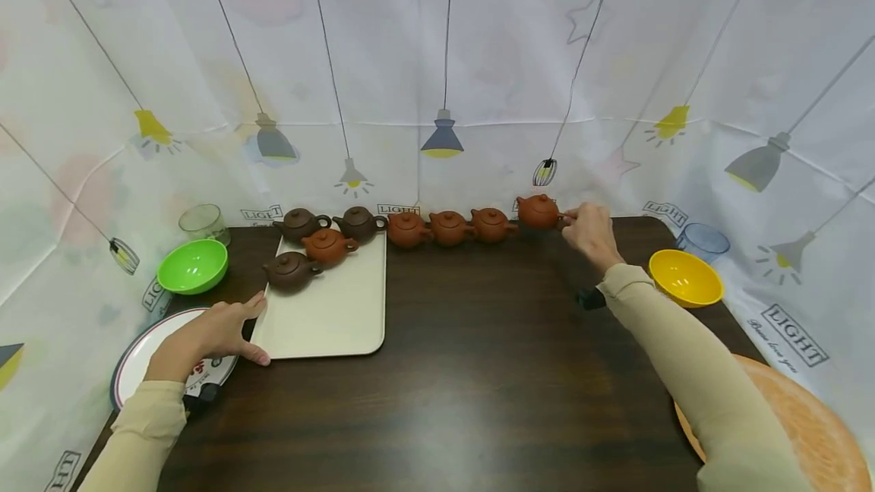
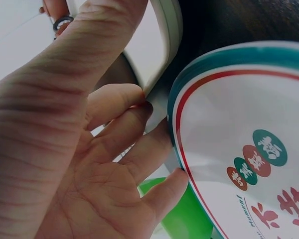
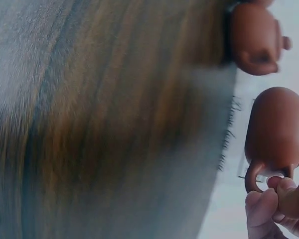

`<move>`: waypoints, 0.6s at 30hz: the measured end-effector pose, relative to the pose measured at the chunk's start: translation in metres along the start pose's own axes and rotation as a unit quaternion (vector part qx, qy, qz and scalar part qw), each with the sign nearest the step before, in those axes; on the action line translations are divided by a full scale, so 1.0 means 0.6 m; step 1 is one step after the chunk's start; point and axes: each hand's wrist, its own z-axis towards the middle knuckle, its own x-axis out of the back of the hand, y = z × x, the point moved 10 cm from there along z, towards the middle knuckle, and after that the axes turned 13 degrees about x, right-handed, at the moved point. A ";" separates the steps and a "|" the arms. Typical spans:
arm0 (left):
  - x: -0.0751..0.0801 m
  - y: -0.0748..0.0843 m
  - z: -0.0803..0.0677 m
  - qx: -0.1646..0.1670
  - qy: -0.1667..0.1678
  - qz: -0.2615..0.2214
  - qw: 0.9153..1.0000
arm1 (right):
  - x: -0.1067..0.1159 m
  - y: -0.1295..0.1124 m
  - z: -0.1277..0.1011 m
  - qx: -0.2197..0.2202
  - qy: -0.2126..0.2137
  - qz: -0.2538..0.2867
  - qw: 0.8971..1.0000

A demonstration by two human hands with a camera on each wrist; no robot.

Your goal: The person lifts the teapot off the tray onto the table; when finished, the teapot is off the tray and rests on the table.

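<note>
A row of small clay teapots stands along the far edge of the dark table (image 1: 478,370). My right hand (image 1: 589,232) pinches the handle of the rightmost red-brown teapot (image 1: 538,212), which the right wrist view shows as a teapot (image 3: 276,132) with fingertips (image 3: 261,206) at its loop handle. Three more red-brown teapots (image 1: 449,227) stand left of it. A cream tray (image 1: 331,302) carries several teapots (image 1: 292,270), dark and red-brown. My left hand (image 1: 212,332) holds the tray's near left corner, thumb on the front edge, beside a white plate (image 2: 249,144).
A green bowl (image 1: 193,265) and a clear glass (image 1: 202,222) sit at the far left. A yellow bowl (image 1: 684,277) and a blue cup (image 1: 704,241) stand at the right, an orange round mat (image 1: 807,424) at the near right. A printed white curtain surrounds the table.
</note>
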 end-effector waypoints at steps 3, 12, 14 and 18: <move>-0.001 -0.006 0.000 0.005 -0.001 -0.003 1.000 | -0.031 0.006 0.001 -0.012 -0.013 0.001 1.000; 0.002 -0.005 -0.001 0.017 -0.006 -0.014 1.000 | -0.056 -0.007 0.002 -0.010 -0.078 -0.024 0.997; 0.003 -0.005 -0.001 0.018 -0.008 -0.018 1.000 | -0.053 -0.021 0.003 0.002 -0.094 -0.040 0.995; 0.001 -0.008 -0.002 0.020 -0.012 -0.021 1.000 | -0.041 -0.082 0.011 0.050 -0.080 -0.082 0.992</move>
